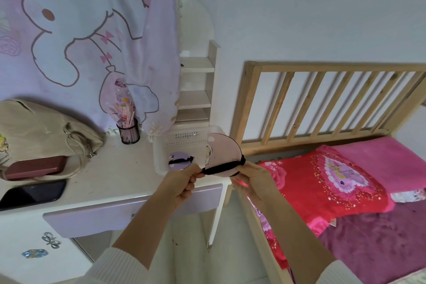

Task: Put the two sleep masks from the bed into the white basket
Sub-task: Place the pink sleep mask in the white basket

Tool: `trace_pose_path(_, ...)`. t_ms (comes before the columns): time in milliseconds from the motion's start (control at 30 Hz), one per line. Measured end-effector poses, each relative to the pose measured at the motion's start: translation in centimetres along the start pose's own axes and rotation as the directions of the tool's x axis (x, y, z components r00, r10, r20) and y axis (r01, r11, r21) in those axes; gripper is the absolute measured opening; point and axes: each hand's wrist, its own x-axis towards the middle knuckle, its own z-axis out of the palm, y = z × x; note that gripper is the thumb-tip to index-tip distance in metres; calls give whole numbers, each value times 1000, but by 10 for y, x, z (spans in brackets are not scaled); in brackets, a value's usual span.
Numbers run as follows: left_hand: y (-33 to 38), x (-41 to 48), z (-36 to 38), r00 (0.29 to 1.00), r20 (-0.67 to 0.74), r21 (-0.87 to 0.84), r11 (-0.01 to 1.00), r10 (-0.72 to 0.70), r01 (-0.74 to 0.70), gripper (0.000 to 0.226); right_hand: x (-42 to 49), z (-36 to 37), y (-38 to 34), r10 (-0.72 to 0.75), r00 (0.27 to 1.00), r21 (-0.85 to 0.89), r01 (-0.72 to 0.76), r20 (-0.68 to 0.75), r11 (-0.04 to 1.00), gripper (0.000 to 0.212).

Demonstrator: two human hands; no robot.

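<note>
Both arms reach forward: the left hand (184, 182) and right hand (251, 176) pinch the black strap of a pink sleep mask (222, 153) held at the white basket (182, 139)'s three o'clock rim; a purple sleep mask (181, 161) lies inside.

Desk (115, 182) left, bed (368, 226) right, headboard (322, 99) behind pillow (327, 182). On desk, back right corner: basket (182, 143), w/ one sleep mask (181, 161) inside. Second sleep mask (224, 155) held above basket's right edge, strap stretched betw. left hand (184, 182) and right hand (251, 180). Pen cup (129, 131) left of basket; bag (39, 129), case (35, 167), phone (32, 193) at desk's far left. Shelf unit (196, 90) behind basket.
</note>
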Motion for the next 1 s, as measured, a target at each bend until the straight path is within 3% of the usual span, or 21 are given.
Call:
trace_pose_path(167,8,-1,-5,988,-106,69,992,113,-106,19,6,5,-2,-40,995,-77,33,-93,997,12)
trace_pose_path(267,14,-2,-12,988,-94,64,991,123,-117,20,6,11,-1,-53,997,-144,45,-57,989,7)
trace_pose_path(400,19,-2,-28,991,-62,109,988,115,-108,21,8,19,9,-7,1000,-266,5,-8,964,23)
trace_pose_path(533,7,9,-44,994,-77,256,965,73,-51,26,21,20,27,56,996,-136,-65,-75,989,11)
trace_pose_path(633,-2,26,-47,985,-113,332,939,131,-87,17,38,24,38,147,975,-114,-167,-169,979,7)
trace_pose_path(700,-5,41,-49,964,-122,476,866,236,-152,16,55,23,40,205,954,-98,-231,-218,968,9)
trace_pose_path(800,-8,75,-58,898,-127,736,647,421,-199,12,94,22,34,206,940,-163,-256,-271,953,7)
trace_pose_path(867,-4,104,-67,865,-142,811,557,481,-177,24,129,20,26,154,937,-244,-236,-313,940,7)
trace_pose_path(1000,7,156,-77,835,-196,879,470,514,-83,44,201,15,24,76,935,-418,-226,-347,880,15)
